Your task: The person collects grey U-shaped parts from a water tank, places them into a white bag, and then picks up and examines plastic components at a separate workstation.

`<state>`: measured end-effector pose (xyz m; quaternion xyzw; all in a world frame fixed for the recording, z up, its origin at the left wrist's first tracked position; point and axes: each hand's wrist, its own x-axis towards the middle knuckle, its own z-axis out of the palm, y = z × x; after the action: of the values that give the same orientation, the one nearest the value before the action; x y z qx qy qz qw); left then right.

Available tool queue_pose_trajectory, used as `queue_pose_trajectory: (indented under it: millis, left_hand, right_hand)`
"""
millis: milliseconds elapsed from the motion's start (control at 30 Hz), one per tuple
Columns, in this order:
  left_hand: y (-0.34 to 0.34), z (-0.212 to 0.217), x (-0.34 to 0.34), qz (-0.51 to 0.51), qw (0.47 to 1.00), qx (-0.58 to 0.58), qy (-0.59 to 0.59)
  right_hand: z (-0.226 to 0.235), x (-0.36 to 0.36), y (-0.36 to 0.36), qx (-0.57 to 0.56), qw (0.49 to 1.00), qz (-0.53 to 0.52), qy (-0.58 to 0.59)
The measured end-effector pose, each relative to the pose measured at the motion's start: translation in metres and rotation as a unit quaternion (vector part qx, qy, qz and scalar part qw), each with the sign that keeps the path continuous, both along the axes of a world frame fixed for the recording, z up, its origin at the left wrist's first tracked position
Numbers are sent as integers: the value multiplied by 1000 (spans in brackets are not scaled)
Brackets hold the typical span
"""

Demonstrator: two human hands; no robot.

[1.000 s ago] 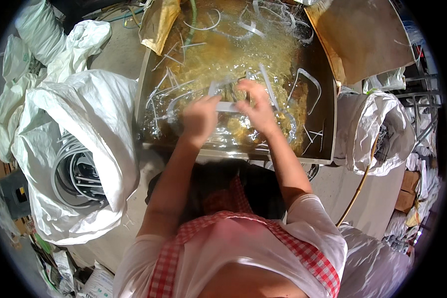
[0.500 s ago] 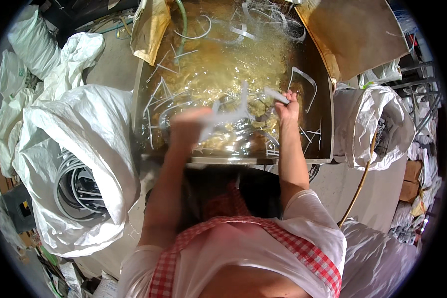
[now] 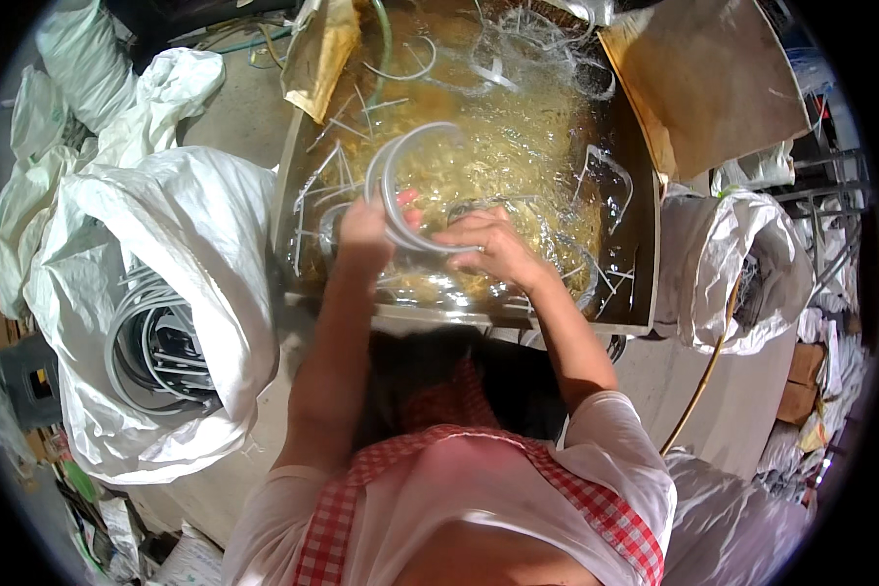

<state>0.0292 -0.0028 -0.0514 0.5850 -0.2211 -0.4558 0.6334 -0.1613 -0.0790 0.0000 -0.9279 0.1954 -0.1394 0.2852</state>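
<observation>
A pair of curved, pale plastic strips [image 3: 389, 186] arcs above the water in a wide metal tub [image 3: 469, 316]. My left hand [image 3: 364, 232], partly blurred, is closed round their left side, with its fingertips showing past the inner edge. At the lower right end of the strips, my right hand [image 3: 496, 246] has its fingers closed on them. Below and around both hands is murky, yellowish, rippling water with more thin, pale plastic pieces in it. Thin straight strips [image 3: 340, 174] lie along the tub's left side, and a bent strip [image 3: 610, 174] lies by its right wall.
Left of the tub, a large white woven sack [image 3: 181, 195] gapes around grey hoops and strips [image 3: 161, 342]. Another open white sack [image 3: 747, 264] stands to the right, a thin stick [image 3: 698, 391] leaning by it. Brown boards [image 3: 708, 78] flank the far end, where a green hose [image 3: 384, 39] enters.
My right hand has moved left, toward my left hand; the short pale piece it held is no longer in it. The curved strips now stand up between both hands.
</observation>
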Motion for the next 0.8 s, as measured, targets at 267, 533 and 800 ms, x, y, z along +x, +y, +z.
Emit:
queue_pose_trajectory:
  millis: [267,533,800]
  left_hand:
    - [8,47,-19,-174,773,-48,-608]
    - [11,23,-19,-251,893,102,-360]
    - [-1,34,-17,-121,957,-106,241]
  right_hand:
    - [-19,-11,-17,73,997,11,36]
    - [-28,-79,-49,81,932,-338,-102]
    - [-173,-243,-14,262,856,-206,395]
